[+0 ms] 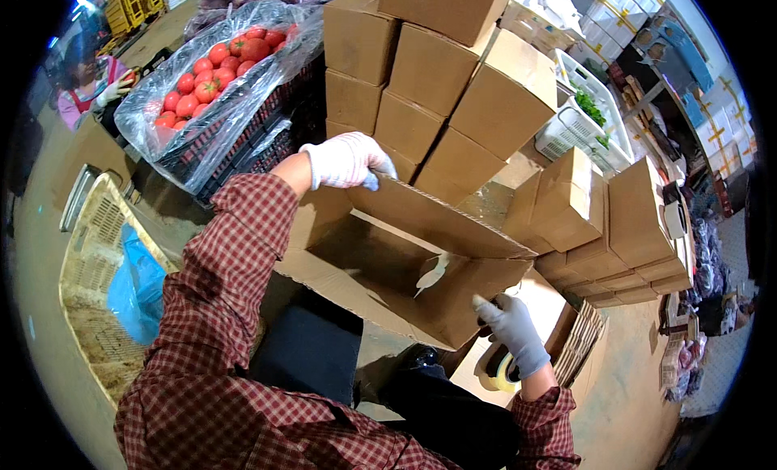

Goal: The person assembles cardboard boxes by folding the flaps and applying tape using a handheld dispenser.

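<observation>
Open carton: 1 pc., brown cardboard, is sitting tilted in front of the person, centre of view, just beyond the dark trousers; its interior is facing up toward the wearer.

L hand, white glove: fingers are curling over the top edge of the carton's far flap, near its L end, w/ no visible gap; they are gripping that edge.

R hand, light grey glove: fingers are bending part-way at the carton's near R corner. Contact w/ the carton: cannot tell; grip: cannot tell.

Adjacent items: a tape roll is lying just below the R hand. Flattened cardboard is lying to its R. A dark blue block is standing below the carton's near L side.

L side: a yellowed basket is leaning w/ a blue bag inside. Beyond it, red tomatoes are filling a clear liner in a dark crate.

Far side/R: a tall carton stack is rising behind the open carton; a lower carton stack is standing to the R. Btwn/behind these, a white crate is holding greens.

Upper L: a co-worker is holding a red item in a gloved hand.
</observation>
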Tool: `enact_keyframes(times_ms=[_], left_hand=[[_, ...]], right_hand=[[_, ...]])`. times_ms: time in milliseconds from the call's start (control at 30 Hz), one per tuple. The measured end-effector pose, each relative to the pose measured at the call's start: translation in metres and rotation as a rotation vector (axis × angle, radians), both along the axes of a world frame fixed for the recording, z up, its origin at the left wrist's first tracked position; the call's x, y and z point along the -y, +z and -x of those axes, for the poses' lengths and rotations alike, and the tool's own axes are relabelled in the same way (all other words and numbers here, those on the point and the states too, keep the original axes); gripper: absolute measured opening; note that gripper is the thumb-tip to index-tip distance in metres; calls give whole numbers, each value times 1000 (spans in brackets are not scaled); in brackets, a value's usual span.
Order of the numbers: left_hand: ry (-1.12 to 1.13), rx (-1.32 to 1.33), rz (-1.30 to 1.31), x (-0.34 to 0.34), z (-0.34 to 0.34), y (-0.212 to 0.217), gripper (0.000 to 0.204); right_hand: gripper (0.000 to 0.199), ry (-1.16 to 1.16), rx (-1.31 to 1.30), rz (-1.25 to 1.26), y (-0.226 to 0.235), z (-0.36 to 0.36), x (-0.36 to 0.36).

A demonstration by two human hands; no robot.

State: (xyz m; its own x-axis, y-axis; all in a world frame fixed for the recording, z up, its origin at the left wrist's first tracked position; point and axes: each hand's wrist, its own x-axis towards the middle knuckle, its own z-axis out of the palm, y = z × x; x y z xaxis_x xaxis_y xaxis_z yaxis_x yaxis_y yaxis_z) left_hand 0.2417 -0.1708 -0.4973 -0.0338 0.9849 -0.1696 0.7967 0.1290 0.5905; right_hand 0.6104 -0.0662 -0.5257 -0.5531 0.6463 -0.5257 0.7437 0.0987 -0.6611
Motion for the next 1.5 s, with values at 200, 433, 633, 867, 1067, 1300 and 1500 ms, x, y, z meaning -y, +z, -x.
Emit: enact_keyframes(times_ms=[200,433,633,867,1067,1300,1500], left_hand=[[12,-64,-134,-9,9,-7,32],[115,-116,-265,-3,53,-47,30],[349,-297,-326,14,16,-42,66],[474,95,112,42,-14,-63,89],[303,-139,112,-2,-39,-56,32],[54,-498,279,-9,-58,-30,19],[-126,-389,350,-33,-53,-84,31]], right_hand=[[37,126,-20,-106,-47,-32,-42],[34,417,425,-186,-5,-22,-63],[33,243,404,-120,-17,-35,-69],[27,44,335,-42,-36,-49,-83],[20,516,361,-411,-87,-85,-133],[15,1109,663,-1134,-97,-71,-105],[23,1430,629,-1421,-162,-124,-161]])
